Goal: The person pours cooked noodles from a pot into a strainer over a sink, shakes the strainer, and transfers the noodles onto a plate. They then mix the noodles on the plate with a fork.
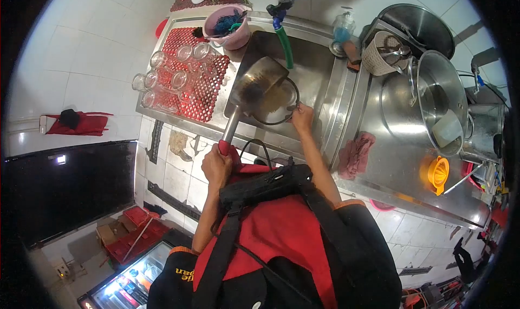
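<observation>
My left hand point(215, 167) is closed round the red end of a saucepan's long handle. The metal saucepan point(262, 81), browned and stained on its outside, is tilted over the sink basin point(317, 87). My right hand point(302, 118) grips the edge of a round dark-rimmed piece point(297, 95) partly behind the saucepan; I cannot tell whether it is a lid or a strainer. Brownish colour shows inside its rim. The green hose point(284, 48) on the tap hangs just above the saucepan.
Several glass mugs point(179, 80) stand on a red perforated mat point(208, 100) at the left. Behind it is a pink bucket point(233, 35) with scouring pads. To the right are a soap bottle point(343, 27), a woven basket point(379, 60), a big pot point(428, 119), a cloth point(356, 155) and a yellow juicer point(439, 173).
</observation>
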{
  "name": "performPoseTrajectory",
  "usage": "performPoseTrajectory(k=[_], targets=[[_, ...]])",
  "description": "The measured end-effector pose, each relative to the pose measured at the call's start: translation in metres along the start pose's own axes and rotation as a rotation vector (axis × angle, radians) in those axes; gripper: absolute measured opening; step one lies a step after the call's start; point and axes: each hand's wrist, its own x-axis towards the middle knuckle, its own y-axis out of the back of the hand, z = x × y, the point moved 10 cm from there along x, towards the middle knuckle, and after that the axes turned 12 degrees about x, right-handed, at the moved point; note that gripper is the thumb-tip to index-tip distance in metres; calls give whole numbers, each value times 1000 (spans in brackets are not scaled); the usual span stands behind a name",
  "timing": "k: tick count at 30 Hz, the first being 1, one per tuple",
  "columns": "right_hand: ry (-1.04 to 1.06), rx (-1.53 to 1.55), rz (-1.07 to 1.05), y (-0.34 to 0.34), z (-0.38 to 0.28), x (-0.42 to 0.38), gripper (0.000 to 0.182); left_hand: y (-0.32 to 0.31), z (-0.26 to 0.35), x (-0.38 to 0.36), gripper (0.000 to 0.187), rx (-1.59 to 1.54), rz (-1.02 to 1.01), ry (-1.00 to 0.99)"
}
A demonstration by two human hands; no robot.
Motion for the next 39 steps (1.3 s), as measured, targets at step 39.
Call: performPoseTrajectory(k=[39], targets=[[46,0,-16,15,0,-16,22,8,-28,-25,20,-111,89,153]])
